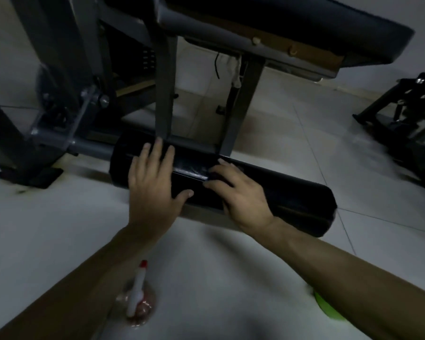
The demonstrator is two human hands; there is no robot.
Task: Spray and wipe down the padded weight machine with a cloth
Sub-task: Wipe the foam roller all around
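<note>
Crouched low at the padded weight machine (59,77), looking down on its black roller pad (292,200). Pad low over the tiled floor (304,133), lying across mid-view, mounted on a grey bar at its left end.

Resting left hand (152,185) flat on top of the pad's left part. Fingers (142,158) straight, slightly apart, pointing away; thumb stretched right along the near side. Palm contact only, no grip.

Touching the pad's middle with right hand (241,195), just beside the left thumb. Fingers bent, close together, tips down on the vinyl. Something dark under those tips: can't tell whether cloth or bare pad, so can't tell whether clamped on anything.

Above the pad: grey frame upright (163,94) and the underside of the black seat cushion (304,28).

On the floor, near side: clear spray bottle (138,295) with white trigger head and red nozzle, just beside the left forearm, untouched.

Bright green item (326,307) on the floor at lower right, mostly hidden under the right forearm; can't tell what.

Far right: part of another dark machine (402,114), well apart from the roller.

Dim and blurred throughout.
</note>
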